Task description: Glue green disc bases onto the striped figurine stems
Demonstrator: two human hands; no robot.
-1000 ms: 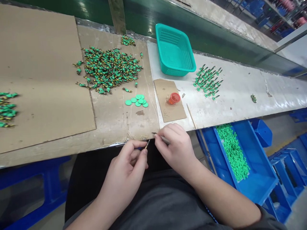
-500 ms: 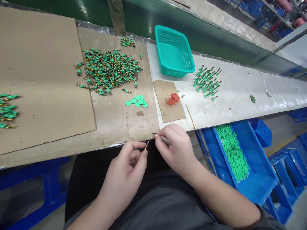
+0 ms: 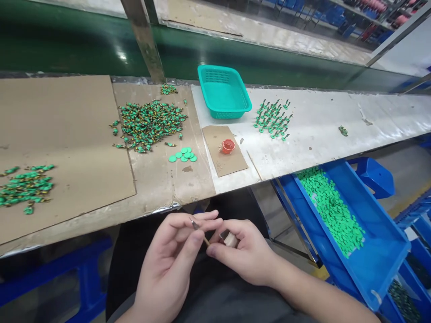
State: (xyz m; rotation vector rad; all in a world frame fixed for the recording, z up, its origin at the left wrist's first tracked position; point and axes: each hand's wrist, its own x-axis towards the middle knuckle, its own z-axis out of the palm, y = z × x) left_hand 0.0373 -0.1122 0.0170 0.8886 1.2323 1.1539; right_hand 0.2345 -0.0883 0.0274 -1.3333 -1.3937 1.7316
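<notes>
My left hand [image 3: 175, 255] pinches a thin, pointed brush-like tool [image 3: 195, 224] between thumb and fingers, in front of my body below the table edge. Close against its fingertips is my right hand [image 3: 244, 251], its fingers curled round a pale object [image 3: 230, 239] that is mostly hidden in the palm. On the table, a red cup [image 3: 228, 146] stands on a small cardboard piece [image 3: 220, 163]. Left of it lie green discs [image 3: 183, 154] and a large heap of small green, yellow and dark figures [image 3: 151, 123].
A teal basket [image 3: 225, 92] stands at the back, with upright figures on green bases [image 3: 273, 119] to its right. More figures [image 3: 28, 186] lie on the left cardboard [image 3: 84, 134]. Blue trays [image 3: 380, 242] at the lower right hold green discs.
Both hands have come together, lower down; the pale object now shows inside my right hand. The head view has shifted, so the table sits lower in the picture.
</notes>
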